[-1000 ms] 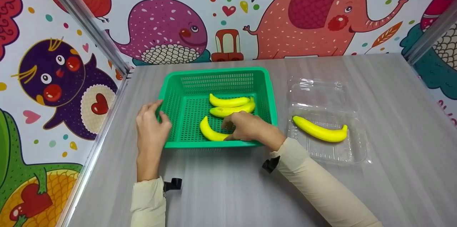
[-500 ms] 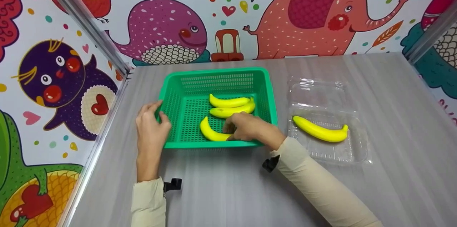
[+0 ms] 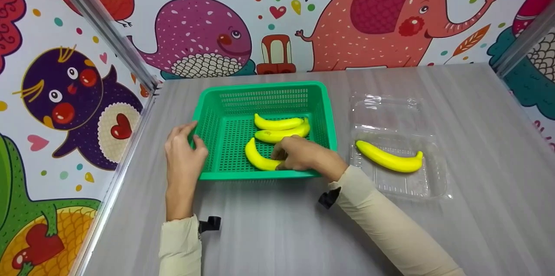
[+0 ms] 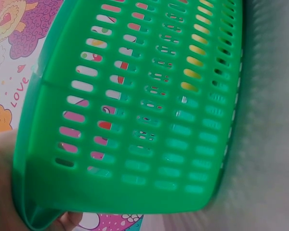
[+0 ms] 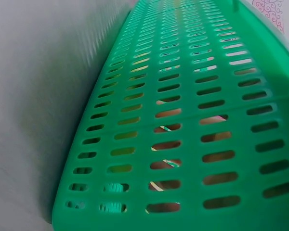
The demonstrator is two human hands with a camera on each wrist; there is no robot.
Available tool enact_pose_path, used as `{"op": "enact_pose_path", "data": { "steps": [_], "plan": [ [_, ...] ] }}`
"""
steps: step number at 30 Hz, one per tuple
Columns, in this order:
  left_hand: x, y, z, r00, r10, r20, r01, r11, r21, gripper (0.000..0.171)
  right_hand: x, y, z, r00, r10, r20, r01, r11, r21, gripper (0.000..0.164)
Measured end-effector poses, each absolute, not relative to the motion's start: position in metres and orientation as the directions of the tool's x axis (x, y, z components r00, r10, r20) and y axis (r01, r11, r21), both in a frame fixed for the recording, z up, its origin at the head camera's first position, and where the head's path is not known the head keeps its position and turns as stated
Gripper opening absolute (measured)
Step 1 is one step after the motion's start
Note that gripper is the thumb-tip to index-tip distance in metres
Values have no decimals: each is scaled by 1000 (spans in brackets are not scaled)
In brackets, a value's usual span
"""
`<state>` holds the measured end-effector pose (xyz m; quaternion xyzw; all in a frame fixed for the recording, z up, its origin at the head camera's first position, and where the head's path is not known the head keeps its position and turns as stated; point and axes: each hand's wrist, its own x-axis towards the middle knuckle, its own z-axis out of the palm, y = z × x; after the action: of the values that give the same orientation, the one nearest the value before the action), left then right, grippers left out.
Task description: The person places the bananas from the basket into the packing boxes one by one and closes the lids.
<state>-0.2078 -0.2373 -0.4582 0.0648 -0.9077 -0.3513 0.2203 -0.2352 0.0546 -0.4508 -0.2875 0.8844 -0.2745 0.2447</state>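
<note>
A green slotted plastic basket [image 3: 264, 175] stands on the table with bananas in it. My left hand [image 3: 184, 154] holds its left rim, and in the left wrist view fingers show beside the rim of the basket [image 4: 135, 197]. Inside the basket, my right hand [image 3: 299, 154] grips the right end of the nearest yellow banana [image 3: 260, 161], just behind the front wall. My fingertips there are partly hidden. Two more bananas lie side by side behind it, a rear banana [image 3: 277, 124] and a front banana [image 3: 282, 134]. The right wrist view mostly shows the basket's outer wall [image 5: 183, 106].
Right of the basket lies an unfolded clear plastic clamshell box [image 3: 438, 180], its lid [image 3: 383, 115] laid back toward the wall. One banana [image 3: 390, 158] rests in its tray. Patterned walls [image 3: 277, 15] bound the grey table [image 3: 269, 232] at the back and left.
The banana in my right hand has shifted slightly, its free tip now a little farther back and to the right. My left hand stays at the rim.
</note>
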Motion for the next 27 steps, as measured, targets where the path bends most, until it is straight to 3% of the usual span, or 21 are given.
{"op": "enact_pose_path", "data": {
  "steps": [27],
  "plan": [
    [-208, -238, -457, -895, -265, 360, 52, 738, 673, 40, -233, 56, -449, -738, -669, -88, -520, 647, -557, 36]
  ]
}}
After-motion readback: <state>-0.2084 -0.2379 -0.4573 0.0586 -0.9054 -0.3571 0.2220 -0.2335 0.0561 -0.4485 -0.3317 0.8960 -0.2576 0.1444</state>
